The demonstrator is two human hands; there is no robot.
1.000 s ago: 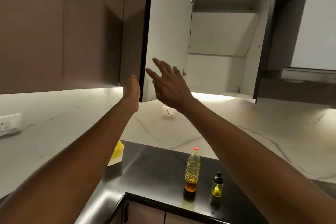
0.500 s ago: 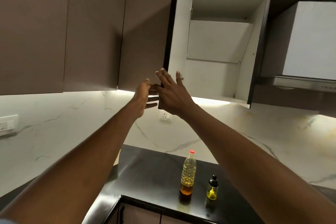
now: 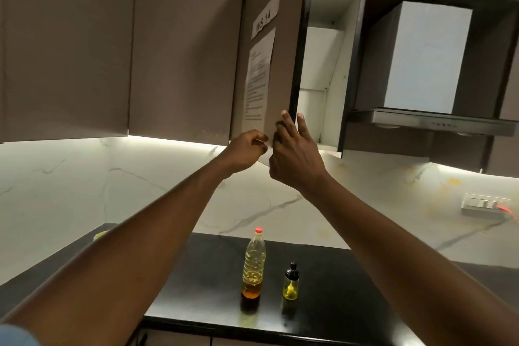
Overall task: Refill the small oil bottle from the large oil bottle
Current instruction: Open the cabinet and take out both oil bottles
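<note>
The large oil bottle (image 3: 254,264), clear plastic with a red cap and yellow oil, stands upright on the black counter (image 3: 337,289). Just to its right stands the small oil bottle (image 3: 291,285), black-topped, with a little yellow oil in the bottom. Both of my hands are raised far above the bottles, at the lower corner of a brown wall-cabinet door (image 3: 283,45). My left hand (image 3: 247,149) curls its fingers on the door's bottom edge. My right hand (image 3: 295,154) rests against the door's free edge with its fingers spread and upright.
Papers are taped to the door's front. Behind it is the white cabinet interior (image 3: 320,65). A range hood (image 3: 427,118) with a silver duct hangs at right. A wall socket (image 3: 483,206) sits on the marble backsplash at right. A yellow object (image 3: 101,234) lies at the counter's left.
The cabinet door has swung to the right toward shut, showing its papered front. Both hands moved with it and came together at its lower corner. The bottles stayed put.
</note>
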